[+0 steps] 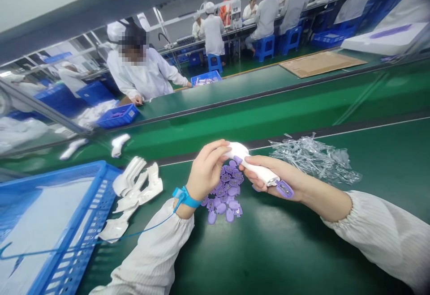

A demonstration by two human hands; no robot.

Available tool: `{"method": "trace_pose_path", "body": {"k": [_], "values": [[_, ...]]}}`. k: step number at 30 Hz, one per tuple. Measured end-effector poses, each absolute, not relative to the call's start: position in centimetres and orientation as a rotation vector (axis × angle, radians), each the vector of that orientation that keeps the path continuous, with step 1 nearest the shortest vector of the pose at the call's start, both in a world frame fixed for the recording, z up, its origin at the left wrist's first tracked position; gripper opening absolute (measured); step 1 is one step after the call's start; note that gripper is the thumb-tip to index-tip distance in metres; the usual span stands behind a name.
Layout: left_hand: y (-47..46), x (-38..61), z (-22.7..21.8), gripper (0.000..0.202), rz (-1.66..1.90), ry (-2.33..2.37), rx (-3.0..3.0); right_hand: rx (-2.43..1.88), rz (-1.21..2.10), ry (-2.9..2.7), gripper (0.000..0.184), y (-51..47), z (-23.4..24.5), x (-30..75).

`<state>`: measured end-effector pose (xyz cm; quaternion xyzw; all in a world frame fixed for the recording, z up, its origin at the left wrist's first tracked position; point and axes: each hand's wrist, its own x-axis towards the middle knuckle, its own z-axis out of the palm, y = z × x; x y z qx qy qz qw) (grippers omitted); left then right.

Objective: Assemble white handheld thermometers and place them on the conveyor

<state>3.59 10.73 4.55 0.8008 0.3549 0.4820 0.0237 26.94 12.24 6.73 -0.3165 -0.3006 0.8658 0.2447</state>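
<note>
Both hands hold one white pistol-shaped plastic housing (260, 169) above the green bench. My left hand (208, 167), with a blue wrist strap (186, 198), is closed on the rounded head end. My right hand (277, 174) wraps the handle, which has a purple button (238, 159) near the bend. A purple cap (284, 189) with metal contacts sits at the handle's lower end, tilted away from it; whether it is attached I cannot tell. Below the hands lies a pile of similar purple caps (221, 207), partly hidden by my left hand.
White curved shell halves (137, 196) lie left, beside a blue crate (77, 241). Clear plastic pieces (312, 156) are heaped at right. Two white housings (120, 145) rest on the green belt (235, 111) ahead. Across it a co-worker (144, 71) stands near blue bins.
</note>
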Motion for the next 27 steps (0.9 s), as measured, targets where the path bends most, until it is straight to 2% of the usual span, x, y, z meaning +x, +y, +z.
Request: {"method": "trace_pose_path", "body": {"k": [5,9,11,15,17,21,27], "values": [[13.5,1.3,2.6,0.043,1.465,1.293,2.273,-1.084,2.168,-0.790,0.016,12.9,7.9,27.2],[16.2,-1.5,-0.7,0.033,1.527,1.508,2.105,-1.183,1.821,-1.009,0.016,15.0,8.1,28.5],[17.3,-2.4,-2.5,0.027,1.520,1.561,2.067,-1.286,1.461,-1.299,0.028,16.8,8.3,28.8],[18.9,-3.4,-4.8,0.020,1.431,1.628,2.017,-1.502,0.367,-1.805,0.065,21.5,8.9,27.4],[19.2,-3.6,-5.3,0.019,1.387,1.647,2.002,-1.641,0.117,-1.983,0.075,23.7,8.9,26.1],[19.3,-3.9,-5.5,0.020,1.311,1.656,1.997,-1.842,0.239,-2.273,0.075,25.4,8.3,24.3],[19.5,-3.8,-5.9,0.021,1.255,1.657,1.997,-1.612,0.532,-2.563,0.053,20.9,10.6,24.0]]}}
